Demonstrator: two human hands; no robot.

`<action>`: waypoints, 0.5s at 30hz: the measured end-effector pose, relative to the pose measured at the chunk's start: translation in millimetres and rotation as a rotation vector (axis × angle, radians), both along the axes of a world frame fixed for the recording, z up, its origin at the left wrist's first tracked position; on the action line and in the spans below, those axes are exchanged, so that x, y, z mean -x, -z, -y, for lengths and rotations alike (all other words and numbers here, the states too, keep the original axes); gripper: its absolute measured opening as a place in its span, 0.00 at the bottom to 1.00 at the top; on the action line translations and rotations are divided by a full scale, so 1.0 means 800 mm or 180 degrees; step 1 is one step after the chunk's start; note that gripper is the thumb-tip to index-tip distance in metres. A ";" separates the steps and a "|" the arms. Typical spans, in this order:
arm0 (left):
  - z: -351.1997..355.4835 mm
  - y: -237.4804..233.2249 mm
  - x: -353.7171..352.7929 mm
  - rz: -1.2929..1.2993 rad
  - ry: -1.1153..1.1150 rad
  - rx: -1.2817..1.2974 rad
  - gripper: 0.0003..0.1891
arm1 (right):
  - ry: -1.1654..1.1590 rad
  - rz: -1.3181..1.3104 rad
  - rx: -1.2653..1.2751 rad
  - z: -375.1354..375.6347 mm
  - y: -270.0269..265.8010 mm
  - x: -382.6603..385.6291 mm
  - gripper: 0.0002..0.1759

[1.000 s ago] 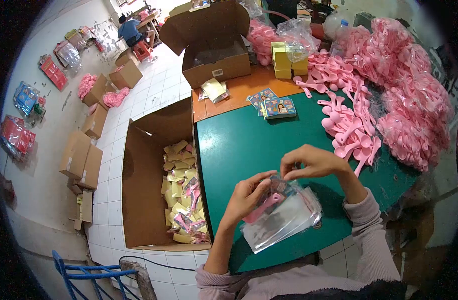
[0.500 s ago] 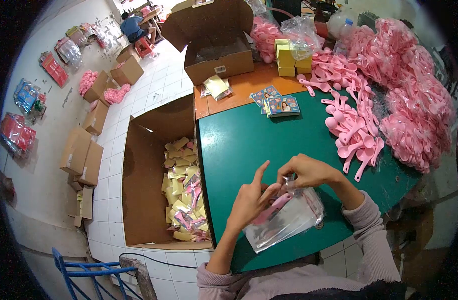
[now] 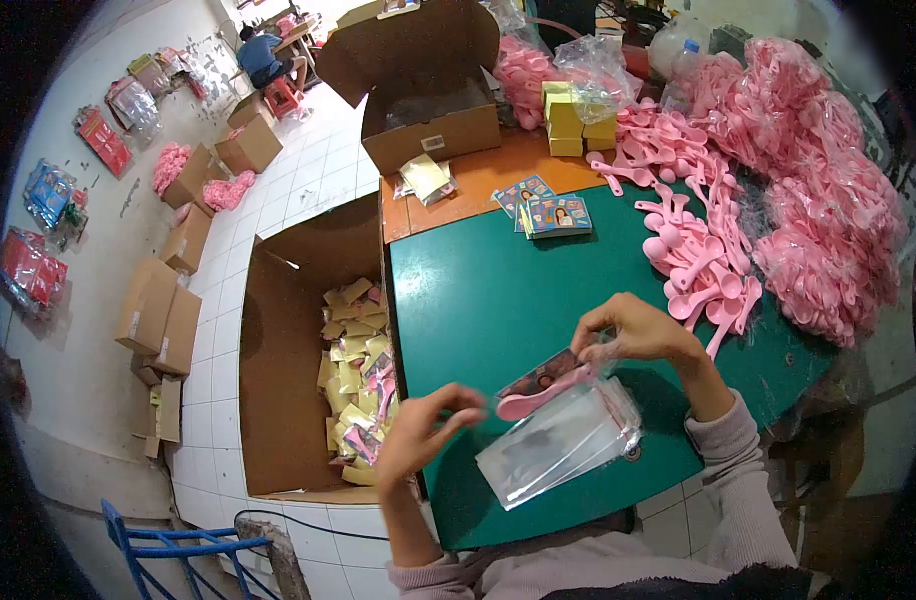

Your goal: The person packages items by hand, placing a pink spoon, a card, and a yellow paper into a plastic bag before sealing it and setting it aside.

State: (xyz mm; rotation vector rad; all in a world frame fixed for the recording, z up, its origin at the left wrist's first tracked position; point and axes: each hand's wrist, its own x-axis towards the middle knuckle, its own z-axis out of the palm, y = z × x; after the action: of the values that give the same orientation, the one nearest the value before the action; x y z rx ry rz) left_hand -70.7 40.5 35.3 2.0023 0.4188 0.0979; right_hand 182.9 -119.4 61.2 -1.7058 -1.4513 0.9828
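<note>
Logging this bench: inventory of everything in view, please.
Tabletop: 1, green, centre
Clear bags: several, transparent, tabletop's front
Spoon: 1, pink, held above bags
Card: 1, dark, beside spoon
Loose spoons: many, pink, tabletop's right
Bagged spoons: uncountable, pink, far right
Printed cards: uncountable, mostly blue, tabletop's back
Orange surface: 1, orange, beyond tabletop
Blocks: several, yellow, orange surface
Open box: 1, brown, orange surface
Large carton: 1, brown, left of tabletop
Packets: many, yellow/pink, inside carton
Smaller cartons: several, brown, left
Wall packs: several, mostly red/blue, upper left
Metal frame: 1, blue, lower left
Stool: 1, red, background
Co-worker: 1, blue top, stool
Left hand: 1, bare, spoon's left
Right hand: 1, bare, holding card
</note>
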 end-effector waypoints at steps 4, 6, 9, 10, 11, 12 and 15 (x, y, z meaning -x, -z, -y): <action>-0.010 0.003 0.122 -0.0102 -0.0620 0.1248 0.10 | 0.0401 -0.0370 -0.0339 0.009 -0.002 -0.018 0.09; -0.008 0.033 0.190 -0.0349 -0.0750 0.0891 0.12 | 0.0574 -0.0389 -0.0395 0.012 -0.004 -0.022 0.08; 0.032 0.101 0.278 -0.2759 -0.1164 -0.1387 0.14 | 0.0964 -0.0064 -0.0732 0.012 -0.007 -0.014 0.08; 0.053 0.118 0.298 -0.2084 -0.1442 -0.2266 0.11 | 0.1153 0.0306 -0.1004 0.009 -0.007 -0.010 0.07; 0.068 0.098 0.271 -0.2087 -0.1436 -0.2270 0.11 | 0.1158 0.0301 -0.1004 0.006 -0.006 -0.008 0.07; 0.086 0.058 0.231 -0.1385 -0.2340 -0.2331 0.09 | 0.1210 0.0589 -0.1130 0.003 -0.001 -0.005 0.07; 0.100 0.043 0.231 -0.0440 -0.3265 -0.2522 0.06 | 0.1125 0.1145 -0.1240 -0.004 0.018 0.004 0.07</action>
State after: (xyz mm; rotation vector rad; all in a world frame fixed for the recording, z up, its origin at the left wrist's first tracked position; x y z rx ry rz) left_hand -255.4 -39.4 1.0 2.3252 1.6677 0.8742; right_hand 179.7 -116.5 47.2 -1.8105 -1.3771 0.1927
